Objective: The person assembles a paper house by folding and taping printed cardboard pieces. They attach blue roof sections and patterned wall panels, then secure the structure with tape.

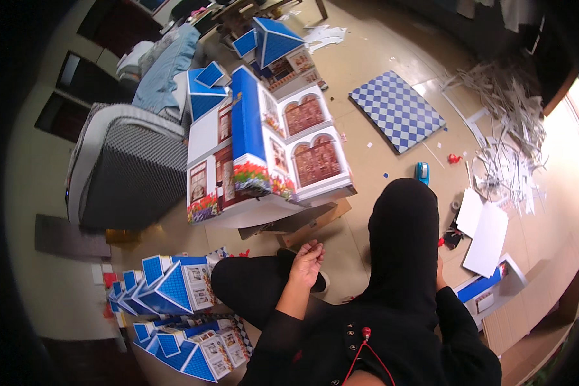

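Note:
My left hand (309,263) is raised over my bent leg, with its fingertips drawn together and nothing visible between them. Just beyond it, a large printed cardboard model house (270,159) with blue and white walls stands over a brown cardboard piece (318,224). Only the edge of my right hand (440,275) shows beside my raised knee; its fingers are hidden. Near that hand are a small black item with red bits (451,237) and white card sheets (486,239). A blue and white open cardboard piece (492,287) lies close to my right sleeve.
Several blue-roofed model houses (173,289) stand at the left. A blue checkered board (396,111) and a blue tape dispenser (421,172) lie ahead on the tiled floor. Paper scraps (509,144) are heaped at the right. A grey upholstered seat (135,169) stands left of the large house.

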